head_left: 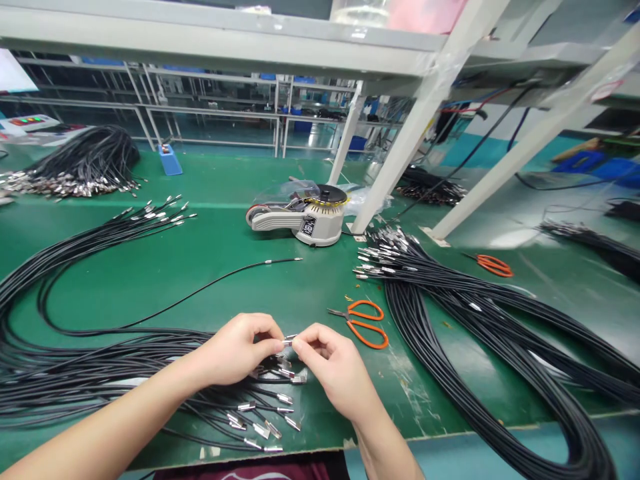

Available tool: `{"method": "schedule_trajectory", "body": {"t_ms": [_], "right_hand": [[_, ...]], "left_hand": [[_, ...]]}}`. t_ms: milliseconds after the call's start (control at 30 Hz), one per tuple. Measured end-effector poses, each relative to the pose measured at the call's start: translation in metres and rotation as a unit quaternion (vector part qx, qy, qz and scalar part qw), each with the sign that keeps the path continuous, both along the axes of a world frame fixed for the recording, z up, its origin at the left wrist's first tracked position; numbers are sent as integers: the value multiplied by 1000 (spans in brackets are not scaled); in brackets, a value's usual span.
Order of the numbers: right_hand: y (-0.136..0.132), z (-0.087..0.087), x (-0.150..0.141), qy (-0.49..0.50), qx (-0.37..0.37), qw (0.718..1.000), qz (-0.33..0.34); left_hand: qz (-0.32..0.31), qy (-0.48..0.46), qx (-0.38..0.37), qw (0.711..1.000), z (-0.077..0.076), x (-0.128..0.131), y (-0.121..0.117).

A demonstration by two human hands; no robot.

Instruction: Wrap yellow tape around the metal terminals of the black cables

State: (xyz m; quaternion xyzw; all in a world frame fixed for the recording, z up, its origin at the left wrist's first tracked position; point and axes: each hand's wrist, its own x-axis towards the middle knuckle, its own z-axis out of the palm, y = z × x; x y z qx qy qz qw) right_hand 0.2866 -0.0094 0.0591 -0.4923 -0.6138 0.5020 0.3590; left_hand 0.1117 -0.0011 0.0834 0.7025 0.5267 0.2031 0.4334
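Observation:
My left hand (235, 350) and my right hand (335, 368) meet low in the head view, their fingertips pinching a small metal terminal (289, 340) from either side. Part of it is hidden by my fingers. Under and below my hands lies a spread of black cables with crimped metal terminals (260, 407), their ends fanned towards me. A single black cable (210, 285) runs across the green bench mat (165, 267), ending in a metal tip. Orange-handled scissors (363, 325) lie just right of my right hand, not touched.
An automatic tape dispenser (300, 213) stands mid-bench by white shelf legs (415, 127). Large black cable bundles lie at left (85, 163) and right (475, 313). Further orange scissors (495, 265) rest at right. The bench front edge (440, 430) runs close to me.

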Motion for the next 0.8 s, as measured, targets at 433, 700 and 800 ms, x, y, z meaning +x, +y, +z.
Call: {"method": "schedule_trajectory", "body": {"t_ms": [433, 700, 800], "right_hand": [[11, -8, 35, -196, 34, 979, 40], [30, 5, 51, -146, 1, 989, -26], [55, 18, 52, -62, -25, 995, -72]], "left_hand": [[31, 169, 216, 961, -8, -11, 58], [53, 213, 267, 938, -51, 33, 158], [57, 196, 261, 943, -56, 43, 163]]}}
